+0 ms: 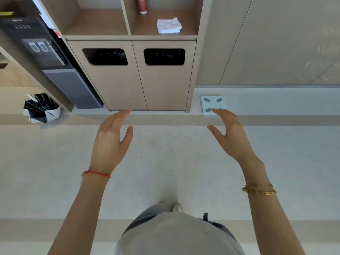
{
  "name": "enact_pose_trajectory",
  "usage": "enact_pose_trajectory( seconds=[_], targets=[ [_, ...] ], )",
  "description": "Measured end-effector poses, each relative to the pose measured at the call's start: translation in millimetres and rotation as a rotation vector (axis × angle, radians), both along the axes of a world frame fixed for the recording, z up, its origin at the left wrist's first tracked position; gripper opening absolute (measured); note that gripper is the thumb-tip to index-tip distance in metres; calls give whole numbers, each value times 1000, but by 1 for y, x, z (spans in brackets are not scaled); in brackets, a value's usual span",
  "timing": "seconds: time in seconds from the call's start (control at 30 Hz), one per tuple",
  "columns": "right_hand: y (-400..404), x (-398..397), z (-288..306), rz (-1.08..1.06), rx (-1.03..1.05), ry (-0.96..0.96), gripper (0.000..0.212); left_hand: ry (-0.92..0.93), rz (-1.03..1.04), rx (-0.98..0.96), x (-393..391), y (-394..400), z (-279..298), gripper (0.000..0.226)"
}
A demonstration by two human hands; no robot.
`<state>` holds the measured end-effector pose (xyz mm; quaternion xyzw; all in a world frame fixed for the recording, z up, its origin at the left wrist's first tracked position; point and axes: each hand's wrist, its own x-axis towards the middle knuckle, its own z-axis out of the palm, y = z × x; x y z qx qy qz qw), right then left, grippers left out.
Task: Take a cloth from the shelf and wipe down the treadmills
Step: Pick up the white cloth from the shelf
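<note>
Approach to shelf [161, 34]: crumpled white cloth [169, 25] lying in right-hand compartment, near red paper cup [141, 4], above bin openings; left hand [112, 138] and right hand [231, 135] hovering well short, fingers relaxed, grasping nothing, presumably readying for pickup.

Pale floor [165, 162] meets beige cabinet [139, 85] and wall panels [276, 43].
</note>
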<state>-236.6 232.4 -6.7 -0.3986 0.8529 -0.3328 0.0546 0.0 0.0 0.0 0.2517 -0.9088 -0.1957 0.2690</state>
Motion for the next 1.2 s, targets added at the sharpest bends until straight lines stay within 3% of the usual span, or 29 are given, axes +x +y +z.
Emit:
enact_pose_trajectory(
  seconds=[0.5,1.03,1.2],
  targets=[
    [-49,-57,-28,22,33,-78,46,-23,45,6,-62,-38,-15,42],
    [-286,-242,-11,-36,-19,-71,46,-10,9,-27,-242,-275,-1,41],
    [-322,-272,-19,-45,-5,-77,47,-5,-11,-13,-280,-314,-4,41]
  ],
)
